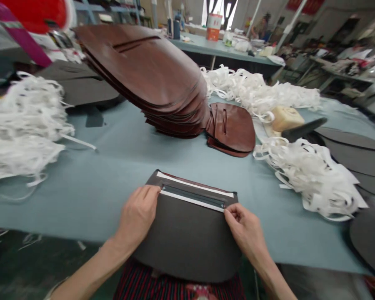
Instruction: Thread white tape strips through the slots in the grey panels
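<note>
A dark grey panel (190, 237) with a rounded lower edge lies at the table's front edge and hangs partly over it. Near its top a long narrow slot (193, 196) is cut through. One white strip (192, 200) runs along the slot's lower edge, and another white strip (195, 183) lies along the panel's top edge, where a little brown shows. My left hand (140, 212) is closed with its fingertips at the slot's left end. At the right end, my right hand (242, 225) pinches the panel beside the strip's end. Both thumbs are only partly visible.
Behind the panel stand a tall leaning stack of brown leather-like pieces (150, 71) and a smaller brown stack (234, 127). White strip heaps lie left (21, 129), right (318, 179) and behind (268, 91). Grey panels (353, 154) and a pale yellow block (287, 118) are at right.
</note>
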### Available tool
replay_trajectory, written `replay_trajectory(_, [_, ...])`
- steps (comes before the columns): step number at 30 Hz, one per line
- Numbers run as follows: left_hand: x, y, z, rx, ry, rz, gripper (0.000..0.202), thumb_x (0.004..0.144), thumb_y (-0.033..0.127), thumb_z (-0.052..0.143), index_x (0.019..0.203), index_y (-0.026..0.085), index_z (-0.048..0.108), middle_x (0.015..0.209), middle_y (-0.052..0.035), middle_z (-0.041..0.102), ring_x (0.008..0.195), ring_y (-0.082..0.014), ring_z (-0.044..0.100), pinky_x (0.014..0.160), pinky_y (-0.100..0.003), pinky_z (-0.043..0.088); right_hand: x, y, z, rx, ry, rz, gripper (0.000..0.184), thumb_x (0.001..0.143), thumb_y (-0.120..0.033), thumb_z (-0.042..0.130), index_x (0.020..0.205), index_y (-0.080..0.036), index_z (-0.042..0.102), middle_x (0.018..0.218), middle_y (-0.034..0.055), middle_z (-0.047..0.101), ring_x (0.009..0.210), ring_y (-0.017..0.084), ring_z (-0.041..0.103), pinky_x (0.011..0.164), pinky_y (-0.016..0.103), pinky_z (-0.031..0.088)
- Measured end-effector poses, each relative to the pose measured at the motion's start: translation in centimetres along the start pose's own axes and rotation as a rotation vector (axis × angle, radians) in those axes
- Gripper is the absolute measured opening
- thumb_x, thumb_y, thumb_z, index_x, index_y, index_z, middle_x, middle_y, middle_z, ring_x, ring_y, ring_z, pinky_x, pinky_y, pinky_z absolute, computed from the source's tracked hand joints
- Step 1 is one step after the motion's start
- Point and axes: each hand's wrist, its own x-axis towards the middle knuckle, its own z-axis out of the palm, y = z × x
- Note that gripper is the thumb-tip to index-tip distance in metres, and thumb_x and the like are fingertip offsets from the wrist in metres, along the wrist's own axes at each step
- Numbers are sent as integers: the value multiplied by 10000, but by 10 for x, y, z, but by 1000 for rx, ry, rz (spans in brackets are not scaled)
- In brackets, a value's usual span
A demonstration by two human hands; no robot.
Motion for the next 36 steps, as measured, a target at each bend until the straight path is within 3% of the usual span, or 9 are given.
replay_trajectory(4, [-15,-2,3,145,-69,140,426,854,31,390,1238,149,535,1165,-136,562,1061,-272,521,914,-408,452,0,-5,-1,-37,29,51,198,806,-323,486,671,-214,581,563,-26,569,527,127,512,510,211,331])
replay_trajectory(7, [-22,2,2,286,-118,207,595,837,-2,390,1383,233,427,1231,-147,526,1096,-297,507,904,-428,469,-1,-8,-1,-77,52,60,175,795,-295,489,658,-217,565,550,-36,556,524,119,503,512,209,312])
replay_trajectory(13, [-20,17,2,470,-149,225,666,826,11,439,1392,359,391,1220,-158,532,1035,-322,536,812,-435,505,0,-11,0,-172,79,60,167,783,-271,494,630,-215,531,522,-45,540,501,110,493,509,216,272])
replay_trajectory(20, [-11,49,11,479,-164,307,529,823,6,406,1325,142,503,1200,-179,550,1108,-301,511,922,-408,477,1,-15,1,-335,54,82,129,815,-247,518,696,-214,555,563,-33,560,539,121,520,525,226,257])
replay_trajectory(23, [-6,66,13,469,-210,292,583,832,32,422,1369,260,436,1145,-151,568,1029,-298,553,863,-438,494,-4,-18,6,-458,82,-90,136,858,-177,480,873,-207,611,711,9,604,591,131,531,538,236,280])
replay_trajectory(26, [-6,80,17,427,-210,327,518,840,69,441,1341,199,462,1180,-158,551,1094,-315,527,927,-462,466,-7,-20,15,-536,77,-497,305,880,-103,442,1116,-215,598,961,70,604,800,186,544,657,274,356])
replay_trajectory(29, [-7,84,19,363,-188,329,536,845,86,457,1366,206,415,1232,-152,526,1139,-317,506,940,-458,462,-3,-25,21,-552,49,-694,235,872,-89,455,999,-175,633,900,79,589,827,222,499,734,340,375])
replay_trajectory(33, [0,60,11,141,-147,252,355,867,104,457,1194,212,544,1190,-107,549,1157,-278,491,997,-453,421,12,-37,27,-461,46,-705,225,841,-46,451,686,-165,563,772,68,548,771,211,471,731,355,392])
replay_trajectory(36, [7,23,4,25,32,-83,357,867,200,525,1223,172,501,1286,-146,475,1239,-312,418,1031,-500,377,20,-46,37,-271,-10,-783,178,842,-44,451,788,-159,575,861,73,550,829,208,479,759,352,413])
